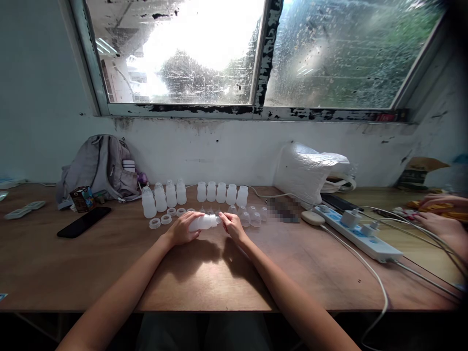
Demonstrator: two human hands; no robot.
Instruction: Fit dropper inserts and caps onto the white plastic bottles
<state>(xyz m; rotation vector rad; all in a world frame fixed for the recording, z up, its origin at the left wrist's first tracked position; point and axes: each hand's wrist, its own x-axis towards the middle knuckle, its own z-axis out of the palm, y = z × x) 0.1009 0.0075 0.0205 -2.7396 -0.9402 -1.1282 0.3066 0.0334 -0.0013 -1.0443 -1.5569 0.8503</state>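
My left hand [183, 228] is wrapped round a white baby bottle [202, 223], which lies on its side above the table, its top pointing right. At that end, my right hand [233, 226] pinches the clear teat [218, 220]. Behind my left hand stand several bottles with teats [170, 194] fitted. Several open bottles [221, 193] form a row to their right. White collar rings [166, 219] lie left of my left hand, partly hidden by it. Clear domed caps [255, 218] rest just right of my right hand; a few loose teats between the hands and the row are partly covered.
A black phone [85, 222], a small box [82, 199] and a grey backpack [104, 165] are on the left. To the right, a white power strip [360, 234] trails cables near a silvery bag [305, 170]. Another person's hand [442, 225] is at the far right.
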